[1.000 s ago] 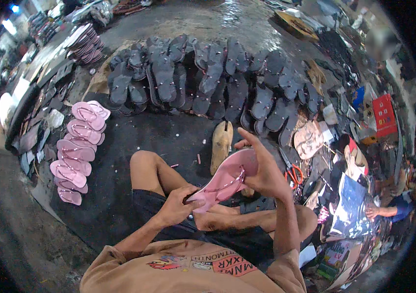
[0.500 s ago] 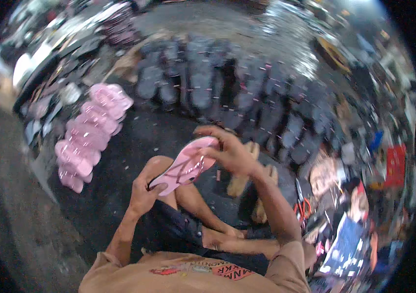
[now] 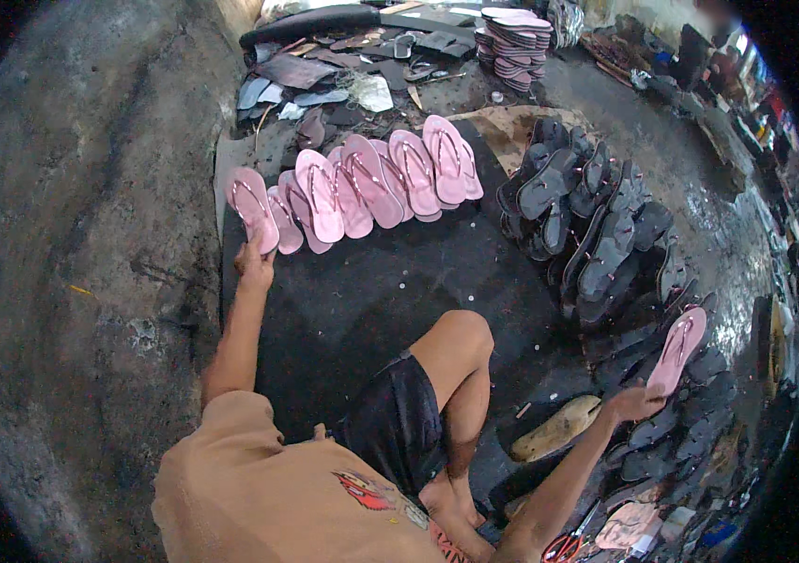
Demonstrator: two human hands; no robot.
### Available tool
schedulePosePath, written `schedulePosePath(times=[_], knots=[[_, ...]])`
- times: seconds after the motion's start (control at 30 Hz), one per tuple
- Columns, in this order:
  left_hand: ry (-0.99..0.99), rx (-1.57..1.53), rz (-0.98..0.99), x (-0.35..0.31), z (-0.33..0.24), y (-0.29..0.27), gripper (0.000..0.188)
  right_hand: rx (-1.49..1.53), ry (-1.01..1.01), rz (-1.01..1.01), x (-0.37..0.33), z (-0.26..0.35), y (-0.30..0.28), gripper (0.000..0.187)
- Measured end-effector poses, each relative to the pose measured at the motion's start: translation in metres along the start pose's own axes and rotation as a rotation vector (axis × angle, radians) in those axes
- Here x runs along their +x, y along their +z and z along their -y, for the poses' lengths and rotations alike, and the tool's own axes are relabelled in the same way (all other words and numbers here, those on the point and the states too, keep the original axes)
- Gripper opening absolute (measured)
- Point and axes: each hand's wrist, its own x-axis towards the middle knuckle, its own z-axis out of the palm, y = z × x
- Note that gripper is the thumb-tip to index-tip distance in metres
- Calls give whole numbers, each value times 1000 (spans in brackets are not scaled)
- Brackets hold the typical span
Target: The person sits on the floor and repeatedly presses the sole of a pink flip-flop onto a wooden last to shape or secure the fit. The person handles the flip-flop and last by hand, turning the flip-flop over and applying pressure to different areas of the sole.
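Observation:
My left hand (image 3: 255,264), arm stretched out, grips the heel end of a pink flip-flop (image 3: 251,204) at the left end of a row. The row of pink flip-flops (image 3: 359,192) leans overlapping on the black mat, their straps dark and shiny. Far to the right, my right hand (image 3: 637,404) is closed on the heel end of another pink flip-flop (image 3: 680,349). This one is held up above a heap of dark soles, its toe pointing away from me. The fingers under both soles are partly hidden.
Black flip-flops (image 3: 606,249) fill the right side. A tan foot-shaped block (image 3: 555,430) lies near my right forearm, and a red-handled tool (image 3: 564,547) below it. Scraps (image 3: 296,70) and stacked pink-edged soles (image 3: 515,47) lie beyond the mat (image 3: 399,291).
The view has swung left. Both hands were on one pink flip-flop before me; now they are wide apart, the left on a flip-flop at the row, the right holding one out to the side.

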Motion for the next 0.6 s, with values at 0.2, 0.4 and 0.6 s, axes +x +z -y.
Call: schedulePosePath(times=[0.2,0.4,0.6], knots=[[-137,249,17,21,51,-12,62,495,143,128,-9,40,-105,53],[-58,311,1356,-379,23,159,83,597,605,876,-176,104,-229,41],[178,523,1964,-484,7,180,48,209,38,954,-204,95,-261,55]])
